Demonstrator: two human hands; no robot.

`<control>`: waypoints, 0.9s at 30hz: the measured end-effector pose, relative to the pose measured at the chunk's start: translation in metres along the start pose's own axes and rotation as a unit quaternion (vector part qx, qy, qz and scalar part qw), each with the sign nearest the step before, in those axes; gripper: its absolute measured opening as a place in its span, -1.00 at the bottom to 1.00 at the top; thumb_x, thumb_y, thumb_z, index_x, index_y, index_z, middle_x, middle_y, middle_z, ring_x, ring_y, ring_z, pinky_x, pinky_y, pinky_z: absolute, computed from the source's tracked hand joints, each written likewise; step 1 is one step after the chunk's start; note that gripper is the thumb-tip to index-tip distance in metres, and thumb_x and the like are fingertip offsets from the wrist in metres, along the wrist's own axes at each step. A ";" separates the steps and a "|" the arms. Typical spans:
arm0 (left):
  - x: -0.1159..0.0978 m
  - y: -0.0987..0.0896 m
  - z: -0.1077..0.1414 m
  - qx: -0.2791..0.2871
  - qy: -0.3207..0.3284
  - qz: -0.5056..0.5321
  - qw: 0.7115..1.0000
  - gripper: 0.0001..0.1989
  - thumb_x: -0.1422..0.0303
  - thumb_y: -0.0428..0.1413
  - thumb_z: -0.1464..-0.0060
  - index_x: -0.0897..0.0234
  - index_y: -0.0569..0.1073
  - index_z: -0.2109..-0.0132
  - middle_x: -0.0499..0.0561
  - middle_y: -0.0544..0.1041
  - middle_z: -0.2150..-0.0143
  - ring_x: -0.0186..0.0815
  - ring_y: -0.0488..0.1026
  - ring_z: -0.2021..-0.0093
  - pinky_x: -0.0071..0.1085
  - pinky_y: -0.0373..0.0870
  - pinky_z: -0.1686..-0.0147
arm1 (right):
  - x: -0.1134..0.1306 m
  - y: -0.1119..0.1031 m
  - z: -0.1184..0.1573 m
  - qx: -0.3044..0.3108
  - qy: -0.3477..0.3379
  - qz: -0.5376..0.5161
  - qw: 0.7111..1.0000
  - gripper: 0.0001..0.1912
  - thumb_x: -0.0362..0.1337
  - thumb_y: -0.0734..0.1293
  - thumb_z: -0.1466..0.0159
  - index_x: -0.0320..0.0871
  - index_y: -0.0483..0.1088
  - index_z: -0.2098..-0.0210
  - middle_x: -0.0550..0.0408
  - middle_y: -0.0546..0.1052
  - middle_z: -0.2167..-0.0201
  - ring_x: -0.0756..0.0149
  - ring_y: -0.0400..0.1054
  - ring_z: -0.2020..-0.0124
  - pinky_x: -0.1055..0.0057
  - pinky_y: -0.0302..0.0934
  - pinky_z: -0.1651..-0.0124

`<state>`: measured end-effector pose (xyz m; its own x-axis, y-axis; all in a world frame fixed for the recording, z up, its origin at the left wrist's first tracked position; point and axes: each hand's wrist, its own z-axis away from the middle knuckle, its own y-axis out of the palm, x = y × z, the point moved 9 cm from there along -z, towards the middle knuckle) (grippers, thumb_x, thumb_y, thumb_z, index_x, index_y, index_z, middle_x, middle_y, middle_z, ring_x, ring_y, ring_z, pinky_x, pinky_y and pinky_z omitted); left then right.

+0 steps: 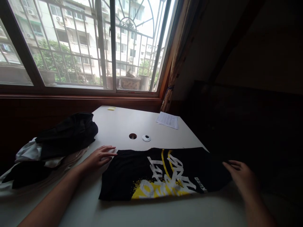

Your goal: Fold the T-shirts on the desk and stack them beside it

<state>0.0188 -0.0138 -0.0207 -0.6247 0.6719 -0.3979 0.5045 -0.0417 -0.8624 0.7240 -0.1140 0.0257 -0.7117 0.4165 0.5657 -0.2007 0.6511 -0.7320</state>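
Note:
A black T-shirt (125, 171) with white lettering and a yellow print lies folded lengthwise across the white table. At its upper left corner is my left hand (103, 155), fingers stretched out and the tips near or touching the cloth edge. On the other side, my right hand (238, 170) has its thumb and fingers closed on the right edge of the T-shirt. The underside of the T-shirt is hidden.
A heap of black and white clothes (68, 135) lies on the left of the white table (118, 123). Behind the T-shirt are a cable hole (133, 136) and its round cover (146, 138). Papers (167, 120) and a yellow note (111, 108) lie farther back, below the barred window (82, 47).

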 end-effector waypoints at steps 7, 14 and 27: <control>-0.004 -0.001 0.001 -0.004 0.005 0.003 1.000 -0.67 0.21 0.03 -0.35 -0.09 0.51 -0.18 0.03 0.41 -0.31 -0.04 0.34 -0.28 -0.02 0.32 -0.26 | 0.189 -0.016 0.053 0.002 -0.173 -0.052 0.984 -0.63 0.02 0.33 -0.19 -0.09 0.45 0.16 -0.10 0.60 0.16 -0.01 0.49 0.14 0.12 0.32 0.06; -0.008 0.001 0.003 -0.008 0.030 0.015 0.999 -0.68 0.28 0.06 -0.33 -0.13 0.53 -0.15 0.02 0.41 -0.31 -0.02 0.36 -0.26 0.02 0.32 -0.25 | 0.372 0.006 0.224 0.160 -0.397 -0.209 0.879 -0.77 -0.14 0.30 -0.37 -0.09 0.44 0.05 -0.02 0.57 0.13 0.16 0.49 0.14 0.17 0.42 0.09; -0.013 0.000 0.002 -0.006 0.012 0.014 1.000 -0.68 0.28 0.05 -0.32 -0.07 0.56 -0.13 0.03 0.49 -0.24 -0.01 0.33 -0.27 0.04 0.30 -0.25 | 0.278 0.059 0.237 0.211 -0.376 -0.046 0.901 -0.72 -0.12 0.27 -0.38 -0.03 0.42 -0.04 -0.03 0.51 0.05 0.09 0.44 0.04 0.17 0.40 0.10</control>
<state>0.0260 -0.0244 -0.0157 -0.5963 0.6876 -0.4144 0.5290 -0.0518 -0.8471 0.3550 -0.1098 0.0499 -0.9019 -0.2789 0.3299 -0.4073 0.2947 -0.8644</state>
